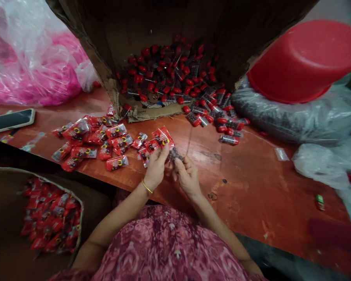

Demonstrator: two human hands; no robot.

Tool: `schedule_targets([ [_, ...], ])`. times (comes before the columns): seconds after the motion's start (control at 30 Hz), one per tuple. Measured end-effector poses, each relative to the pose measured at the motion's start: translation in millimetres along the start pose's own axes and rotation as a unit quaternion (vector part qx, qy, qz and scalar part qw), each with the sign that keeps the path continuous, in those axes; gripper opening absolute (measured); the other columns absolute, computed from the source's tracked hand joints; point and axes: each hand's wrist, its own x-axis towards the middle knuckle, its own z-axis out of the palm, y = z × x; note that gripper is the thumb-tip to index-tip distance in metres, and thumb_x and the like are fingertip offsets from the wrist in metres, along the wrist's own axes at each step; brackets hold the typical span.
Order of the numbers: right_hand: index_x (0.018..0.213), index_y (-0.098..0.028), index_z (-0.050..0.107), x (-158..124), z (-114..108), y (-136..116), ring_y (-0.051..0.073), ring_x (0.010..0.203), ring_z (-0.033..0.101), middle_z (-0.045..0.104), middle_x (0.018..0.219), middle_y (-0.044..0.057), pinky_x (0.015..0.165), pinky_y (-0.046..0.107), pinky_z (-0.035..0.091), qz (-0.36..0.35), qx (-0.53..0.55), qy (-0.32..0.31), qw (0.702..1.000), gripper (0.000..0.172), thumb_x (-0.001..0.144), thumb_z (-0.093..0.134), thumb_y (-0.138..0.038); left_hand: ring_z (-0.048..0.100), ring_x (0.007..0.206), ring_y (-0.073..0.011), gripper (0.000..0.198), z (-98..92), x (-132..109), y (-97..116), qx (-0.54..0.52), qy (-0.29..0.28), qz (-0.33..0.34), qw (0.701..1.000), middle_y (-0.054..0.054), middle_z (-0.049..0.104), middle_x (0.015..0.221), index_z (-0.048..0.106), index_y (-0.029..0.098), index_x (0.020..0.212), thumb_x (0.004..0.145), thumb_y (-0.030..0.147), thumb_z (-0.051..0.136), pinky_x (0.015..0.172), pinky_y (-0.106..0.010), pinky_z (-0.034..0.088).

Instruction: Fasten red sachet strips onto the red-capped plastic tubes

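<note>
Here, box (112, 93) of red-capped tubes (185, 70), container (93, 212) of red packets (51, 214)

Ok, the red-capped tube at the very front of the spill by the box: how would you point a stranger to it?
Find the large open cardboard box at the back of the red-brown table. Small red-capped tubes spill from its right side onto the tabletop. The front tube lies on its side there, lower in the picture than every other tube in that spill.

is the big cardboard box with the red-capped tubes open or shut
Open: the cardboard box has its wide mouth facing the person, and red-capped tubes spill onto the table.
</note>
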Motion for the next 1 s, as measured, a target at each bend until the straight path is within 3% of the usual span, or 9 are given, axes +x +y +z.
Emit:
schedule_targets([
  [0.1,0.080,-0.020,0.053,-4.1,0.5,0.2,0.004,0.033,0.037,0.051,0.054,-0.007,0.033,0.018,0.029,-0.023,-0.036,0.020,0.999,0.028,0.080,0.057,-0.047,0.036,0.037,-0.0034,0.047,-0.8,4.1,-5.2,-0.011,0.004,0.015,1.000,0.002,0.056,0.050,0.068,0.012,0.074,0.064,0.058,0.068,0.036,-0.018,0.027],
  [0.27,0.088,-0.020,0.056,-6.1,1.8,2.9,0.005,0.037,0.038,0.052,0.058,-0.006,0.036,0.020,0.031,-0.056,-0.065,0.058,0.995,0.022,0.083,0.054,-0.041,0.038,0.037,-0.0056,0.040,-2.4,1.4,-13.1,0.003,-0.009,0.013,1.000,0.005,0.050,0.045,0.067,0.014,0.074,0.067,0.054,0.068,0.038,-0.020,0.031],
  [0.4,0.087,-0.021,0.054,-3.9,0.6,7.1,0.005,0.036,0.038,0.050,0.057,-0.007,0.034,0.019,0.030,-0.045,-0.064,0.022,0.997,0.020,0.085,0.050,-0.041,0.040,0.036,-0.0067,0.038,-7.2,-1.4,-8.9,0.041,-0.025,0.008,0.999,0.004,0.048,0.041,0.062,0.015,0.065,0.069,0.053,0.066,0.037,-0.021,0.032],
  [0.5,0.091,-0.021,0.051,-5.0,-2.7,11.3,0.006,0.038,0.040,0.049,0.057,-0.007,0.036,0.019,0.033,-0.063,-0.089,0.017,0.994,0.019,0.088,0.046,-0.038,0.046,0.039,-0.0069,0.041,-8.0,2.3,0.5,0.011,-0.024,0.013,1.000,0.003,0.053,0.045,0.059,0.014,0.059,0.065,0.053,0.070,0.040,-0.020,0.036],
  [0.6,0.096,-0.020,0.052,-7.2,-9.0,13.1,0.009,0.050,0.049,0.053,0.065,-0.004,0.047,0.022,0.041,-0.149,-0.189,0.040,0.970,0.015,0.089,0.044,-0.032,0.053,0.048,-0.0072,0.042,-4.4,9.1,9.8,-0.044,0.009,0.037,0.998,0.002,0.060,0.053,0.059,0.014,0.060,0.054,0.051,0.078,0.049,-0.019,0.043],
  [0.8,0.101,-0.019,0.052,-9.6,-15.2,3.7,0.013,0.065,0.058,0.062,0.079,0.003,0.059,0.026,0.047,-0.273,-0.345,0.066,0.896,0.014,0.088,0.046,-0.022,0.064,0.060,-0.0141,0.049,9.2,14.5,13.8,-0.103,-0.015,-0.049,0.993,0.000,0.067,0.061,0.061,0.014,0.070,0.042,0.048,0.083,0.061,-0.026,0.051],
  [0.87,0.101,-0.019,0.052,-9.6,-13.3,-0.2,0.014,0.067,0.059,0.063,0.081,0.004,0.061,0.026,0.048,-0.270,-0.338,0.072,0.899,0.015,0.089,0.045,-0.022,0.065,0.063,-0.0157,0.050,12.9,14.3,11.8,-0.102,-0.008,-0.047,0.994,-0.001,0.066,0.060,0.061,0.014,0.069,0.042,0.049,0.083,0.062,-0.026,0.051],
  [1.0,0.096,-0.020,0.054,-7.0,-8.7,-3.0,0.013,0.067,0.058,0.062,0.080,0.003,0.062,0.026,0.048,-0.203,-0.257,0.067,0.943,0.015,0.091,0.042,-0.026,0.066,0.064,-0.0161,0.048,16.2,13.9,5.5,-0.081,0.004,-0.006,0.997,-0.002,0.067,0.061,0.061,0.014,0.067,0.048,0.054,0.079,0.057,-0.024,0.049],
])
